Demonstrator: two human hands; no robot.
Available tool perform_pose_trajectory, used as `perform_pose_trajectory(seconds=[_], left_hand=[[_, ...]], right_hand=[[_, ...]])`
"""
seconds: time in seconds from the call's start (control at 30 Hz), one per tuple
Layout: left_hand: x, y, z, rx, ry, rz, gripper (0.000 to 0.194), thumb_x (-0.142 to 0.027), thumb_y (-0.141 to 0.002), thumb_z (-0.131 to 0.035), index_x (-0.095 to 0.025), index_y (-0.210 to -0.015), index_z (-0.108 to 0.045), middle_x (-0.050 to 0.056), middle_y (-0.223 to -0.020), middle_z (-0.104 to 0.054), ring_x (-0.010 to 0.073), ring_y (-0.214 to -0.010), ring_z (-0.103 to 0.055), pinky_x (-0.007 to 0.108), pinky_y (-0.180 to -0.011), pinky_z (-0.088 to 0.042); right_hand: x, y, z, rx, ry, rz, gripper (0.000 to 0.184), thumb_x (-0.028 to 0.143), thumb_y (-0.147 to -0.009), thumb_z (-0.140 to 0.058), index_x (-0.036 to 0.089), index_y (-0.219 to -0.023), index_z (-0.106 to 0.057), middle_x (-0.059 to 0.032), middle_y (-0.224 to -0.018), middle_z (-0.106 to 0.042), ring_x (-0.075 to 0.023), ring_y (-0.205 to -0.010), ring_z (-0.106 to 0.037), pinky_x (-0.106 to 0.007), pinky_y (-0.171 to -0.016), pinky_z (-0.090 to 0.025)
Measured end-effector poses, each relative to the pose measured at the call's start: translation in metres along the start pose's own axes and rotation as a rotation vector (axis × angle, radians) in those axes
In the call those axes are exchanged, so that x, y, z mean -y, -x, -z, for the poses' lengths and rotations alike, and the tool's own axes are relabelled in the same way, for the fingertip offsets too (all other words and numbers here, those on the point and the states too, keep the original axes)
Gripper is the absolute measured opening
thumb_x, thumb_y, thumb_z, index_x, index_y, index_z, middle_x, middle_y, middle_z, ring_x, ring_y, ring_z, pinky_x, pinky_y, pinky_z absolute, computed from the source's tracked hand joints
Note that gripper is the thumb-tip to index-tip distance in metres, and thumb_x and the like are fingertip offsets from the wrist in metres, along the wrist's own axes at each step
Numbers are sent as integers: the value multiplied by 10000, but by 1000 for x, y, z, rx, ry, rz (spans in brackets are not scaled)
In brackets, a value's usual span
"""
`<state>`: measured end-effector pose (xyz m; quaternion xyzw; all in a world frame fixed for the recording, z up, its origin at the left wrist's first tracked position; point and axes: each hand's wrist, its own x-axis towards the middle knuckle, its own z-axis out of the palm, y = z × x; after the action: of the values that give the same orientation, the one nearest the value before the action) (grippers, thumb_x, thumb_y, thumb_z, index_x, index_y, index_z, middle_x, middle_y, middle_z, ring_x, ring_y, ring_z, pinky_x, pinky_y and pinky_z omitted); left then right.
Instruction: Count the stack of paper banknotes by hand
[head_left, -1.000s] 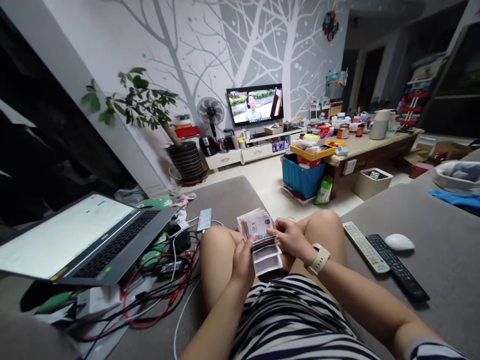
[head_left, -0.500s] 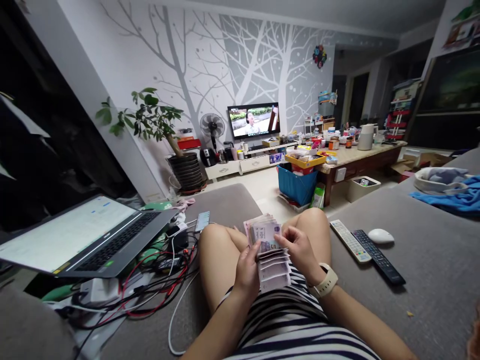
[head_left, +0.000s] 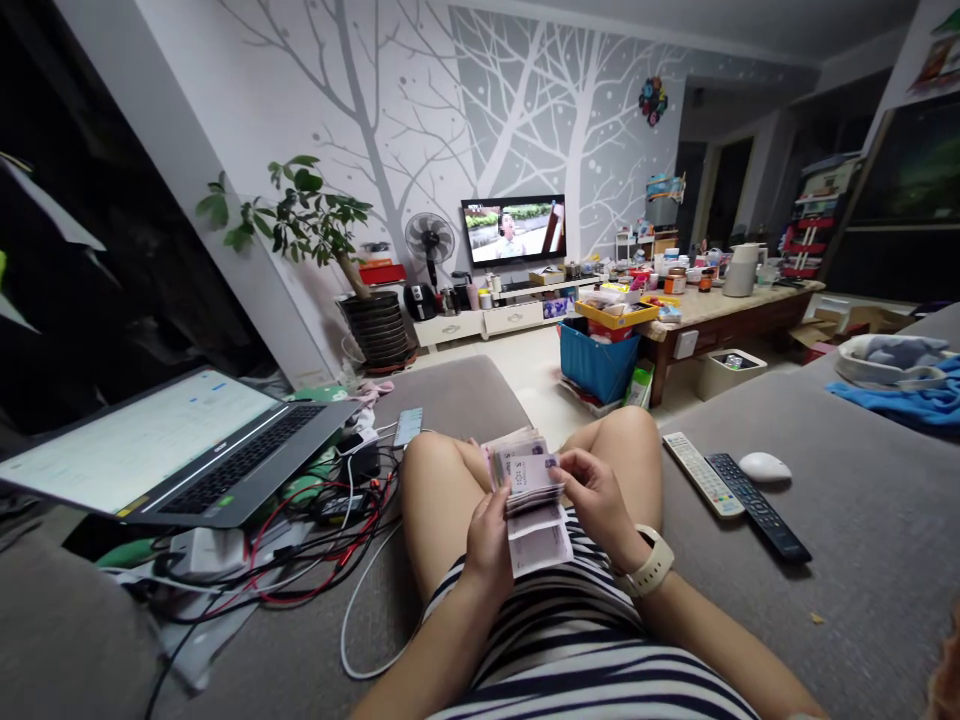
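A stack of purple banknotes is held above my lap, its lower notes folded down and fanned toward me. My left hand is closed on the stack's left side, thumb on top. At the right edge, my right hand pinches the top note between thumb and fingers. A light watch strap circles my right wrist. More notes, some pinkish, show at the far side of the stack. My left fingers are mostly hidden beneath the notes.
On the sofa to my right lie a white remote, a black remote and a white mouse. Leftward are a laptop, tangled cables and a phone. Ahead stands a blue bin beside a cluttered table.
The folded-down notes hang differently, with fewer edges fanned out below. My left hand has shifted slightly left and down. The camera view has tilted a little.
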<state>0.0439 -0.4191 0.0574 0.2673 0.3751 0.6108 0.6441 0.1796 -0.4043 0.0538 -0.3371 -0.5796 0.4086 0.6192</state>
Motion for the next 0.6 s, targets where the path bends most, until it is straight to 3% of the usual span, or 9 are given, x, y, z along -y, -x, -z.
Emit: perform_pose_trajectory(seconds=[0.4,0.6], left_hand=[[2,2,-3,-43,-30,-8,294,-340,-690,-674,-121,-885,-693,81,-749,-719,287,-854,-670,375,-765,-518],[2,1,-3,-24,-26,-8,199,-308,-698,-649,-146,-806,-691,60,-709,-712,277,-869,-669,357,-762,-518]], right_hand=[[-1,9,1,-42,45,-6,274,440,-827,-562,192,-712,-568,11,-598,-509,-134,-555,-441,-254,-520,-359],[0,11,1,-31,-28,-37,400,501,-875,-461,184,-654,-565,22,-493,-469,-113,-451,-389,-246,-446,-288]])
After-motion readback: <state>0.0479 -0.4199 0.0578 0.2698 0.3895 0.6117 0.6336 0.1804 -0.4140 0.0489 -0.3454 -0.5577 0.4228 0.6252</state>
